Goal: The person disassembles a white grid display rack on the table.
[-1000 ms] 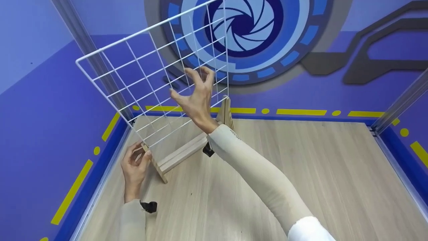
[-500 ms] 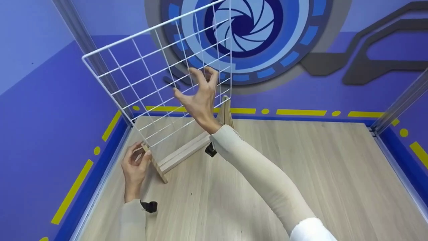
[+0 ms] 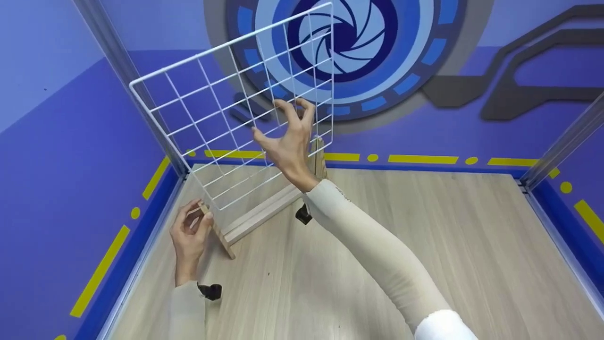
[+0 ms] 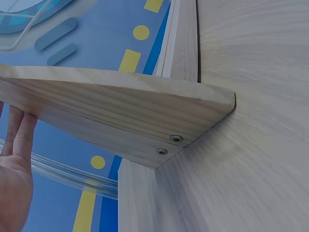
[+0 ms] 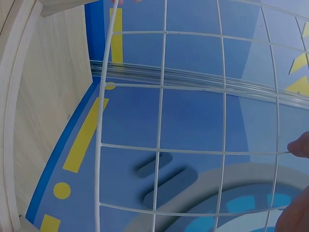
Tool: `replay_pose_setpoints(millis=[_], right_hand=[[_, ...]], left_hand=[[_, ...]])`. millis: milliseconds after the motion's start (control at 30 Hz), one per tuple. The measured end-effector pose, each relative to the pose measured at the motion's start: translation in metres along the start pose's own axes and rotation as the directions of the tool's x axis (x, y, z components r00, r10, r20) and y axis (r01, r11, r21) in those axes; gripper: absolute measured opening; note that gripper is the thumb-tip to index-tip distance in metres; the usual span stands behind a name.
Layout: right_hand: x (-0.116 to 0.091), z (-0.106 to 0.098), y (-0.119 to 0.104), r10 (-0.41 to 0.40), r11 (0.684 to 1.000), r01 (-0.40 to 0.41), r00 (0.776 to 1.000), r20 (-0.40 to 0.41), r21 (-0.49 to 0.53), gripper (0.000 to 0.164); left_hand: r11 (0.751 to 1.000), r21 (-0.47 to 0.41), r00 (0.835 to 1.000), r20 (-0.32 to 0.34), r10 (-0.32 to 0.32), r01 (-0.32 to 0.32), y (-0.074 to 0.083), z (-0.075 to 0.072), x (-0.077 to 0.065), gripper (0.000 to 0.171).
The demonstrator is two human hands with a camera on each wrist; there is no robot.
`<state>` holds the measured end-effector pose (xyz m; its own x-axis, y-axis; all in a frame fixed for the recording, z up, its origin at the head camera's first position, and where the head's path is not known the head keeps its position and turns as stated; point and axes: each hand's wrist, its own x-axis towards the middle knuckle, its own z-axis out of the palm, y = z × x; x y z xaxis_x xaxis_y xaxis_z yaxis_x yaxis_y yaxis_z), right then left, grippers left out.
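My right hand (image 3: 292, 139) holds a white wire grid panel (image 3: 230, 43) up at a slant, thumb and curled fingers hooked on its wires. In the right wrist view the thumb (image 5: 300, 145) meets a wire of the grid (image 5: 99, 145). Below it stands a wooden stand with a left side piece (image 3: 224, 243) and a long crossbar (image 3: 264, 212). My left hand (image 3: 188, 236) pinches the upper end of that side piece. In the left wrist view, fingertips touch the side piece (image 4: 120, 101), which carries two screws. The grid's lower left corner hangs just right of this upper end.
The stand's far side piece (image 3: 318, 151) rises behind the right wrist. Purple-blue walls (image 3: 401, 137) with yellow dashes border the wood-grain tabletop (image 3: 377, 283). A metal post (image 3: 137, 85) stands at the back left corner. Small black devices (image 3: 212, 292) sit at both wrists.
The right hand has carried the grid panel rightward, so its lower left corner has shifted away from the left side piece. The left hand and stand stay put.
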<state>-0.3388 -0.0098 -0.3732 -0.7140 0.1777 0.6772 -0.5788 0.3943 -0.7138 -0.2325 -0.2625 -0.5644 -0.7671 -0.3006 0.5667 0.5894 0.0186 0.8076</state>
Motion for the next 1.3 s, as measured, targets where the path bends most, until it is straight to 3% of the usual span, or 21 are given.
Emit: replay_pose_setpoints(millis=[433, 933, 1167, 1300], right_hand=[[-0.004, -0.017, 0.014, 0.049, 0.997, -0.049, 0.999, 0.005, -0.058, 0.062], [-0.017, -0.034, 0.029, 0.052, 0.999, -0.052, 0.999, -0.015, 0.006, 0.06], [-0.022, -0.044, 0.038, 0.071, 0.997, -0.07, 0.996, -0.045, 0.025, 0.06], [-0.025, -0.05, 0.044, 0.082, 0.996, -0.081, 0.995, -0.059, 0.024, 0.06]], left_hand=[[1.0, -0.009, 1.0, -0.021, -0.008, 0.008, -0.001, 0.001, 0.004, 0.045], [0.999, -0.038, 1.0, -0.012, 0.002, -0.002, 0.0, 0.003, 0.003, 0.046], [0.999, 0.036, 1.0, -0.015, 0.001, 0.0, 0.001, 0.002, 0.001, 0.046], [0.999, 0.034, 1.0, -0.008, -0.002, 0.002, 0.001, 0.0, -0.001, 0.047]])
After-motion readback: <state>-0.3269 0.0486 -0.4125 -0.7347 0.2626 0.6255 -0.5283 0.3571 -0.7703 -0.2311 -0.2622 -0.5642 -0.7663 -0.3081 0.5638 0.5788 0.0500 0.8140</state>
